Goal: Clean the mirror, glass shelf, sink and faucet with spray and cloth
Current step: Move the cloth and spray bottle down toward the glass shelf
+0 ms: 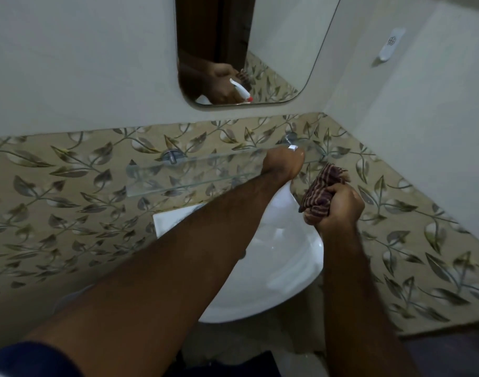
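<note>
My left hand reaches across the glass shelf and is closed around a white spray bottle, of which only a small white part shows directly. The mirror above reflects that bottle with its red nozzle tip in the hand. My right hand grips a bunched brown striped cloth just right of the shelf's end, over the white sink. The faucet is hidden behind my left forearm.
Leaf-patterned tiles cover the lower walls, with plain white wall above. A white wall hook is fixed on the right wall. Two metal brackets hold the shelf. A dark mat lies on the floor below the sink.
</note>
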